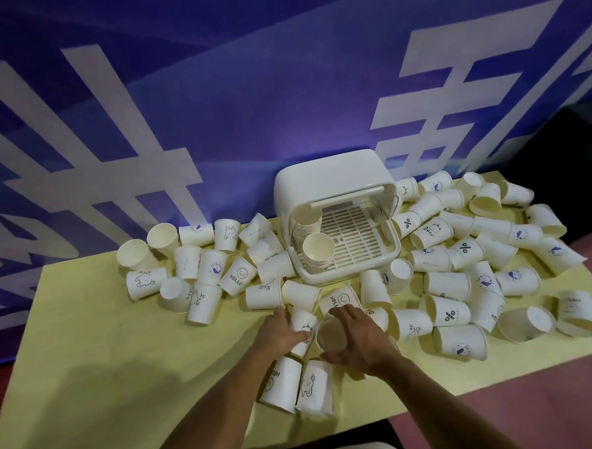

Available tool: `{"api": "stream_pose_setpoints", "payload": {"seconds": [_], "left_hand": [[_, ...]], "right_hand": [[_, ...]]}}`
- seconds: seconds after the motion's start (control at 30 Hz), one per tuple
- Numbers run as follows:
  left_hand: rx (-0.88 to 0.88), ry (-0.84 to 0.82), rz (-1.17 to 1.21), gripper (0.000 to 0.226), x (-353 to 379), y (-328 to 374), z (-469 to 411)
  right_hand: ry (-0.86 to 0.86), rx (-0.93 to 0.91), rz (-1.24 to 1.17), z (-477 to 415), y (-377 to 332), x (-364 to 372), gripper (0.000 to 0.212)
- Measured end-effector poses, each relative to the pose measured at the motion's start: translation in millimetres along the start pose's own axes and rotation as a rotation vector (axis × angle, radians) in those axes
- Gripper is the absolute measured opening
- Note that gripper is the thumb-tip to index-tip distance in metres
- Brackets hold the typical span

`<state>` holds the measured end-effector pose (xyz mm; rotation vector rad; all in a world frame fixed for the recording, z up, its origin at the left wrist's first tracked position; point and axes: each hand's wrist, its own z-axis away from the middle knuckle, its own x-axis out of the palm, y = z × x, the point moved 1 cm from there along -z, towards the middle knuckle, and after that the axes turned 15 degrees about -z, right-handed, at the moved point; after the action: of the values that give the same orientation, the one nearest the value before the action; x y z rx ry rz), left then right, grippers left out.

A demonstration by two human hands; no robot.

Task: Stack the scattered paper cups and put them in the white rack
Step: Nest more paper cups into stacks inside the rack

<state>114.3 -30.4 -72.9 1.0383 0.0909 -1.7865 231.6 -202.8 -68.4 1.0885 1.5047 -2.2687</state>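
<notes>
Right hand (360, 341) fingers curled round open cup (331, 338), left hand (280, 332) fingers clamped on lying cup (305, 321) just beside; loose cups (450, 310) litter yellow table (98, 337); behind, white rack (333, 177) holds cup stack (318, 249)

1. Dozens of white paper cups (446, 312), many printed with small drawings or words like "HELLO", lie scattered, mostly on their sides, left, right and in front of the rack.
2. The white rack (333, 184) is domed, its front open, showing a slatted tray.
3. A cup stack (318, 254) sits in the rack's left side, its mouth toward the viewer.
</notes>
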Motion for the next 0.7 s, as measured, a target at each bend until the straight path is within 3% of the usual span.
{"api": "stream_pose_setpoints", "payload": {"seconds": [0.33,0.53,0.63,0.7], "left_hand": [[-0.008,0.014,0.057,0.065,8,0,0],[-0.014,0.018,0.101,0.062,-15,-7,2],[0.010,-0.035,0.129,0.059,-32,-9,3],[0.021,-0.070,0.162,0.061,-41,-11,4]], "right_hand": [[0.033,-0.020,-0.012,-5,2,4,0.087],[0.280,0.030,-0.229,-16,-9,-34,0.080],[0.418,-0.021,-0.334,-33,-22,-58,0.066],[0.488,-0.007,-0.357,-48,-32,-72,0.069]]}}
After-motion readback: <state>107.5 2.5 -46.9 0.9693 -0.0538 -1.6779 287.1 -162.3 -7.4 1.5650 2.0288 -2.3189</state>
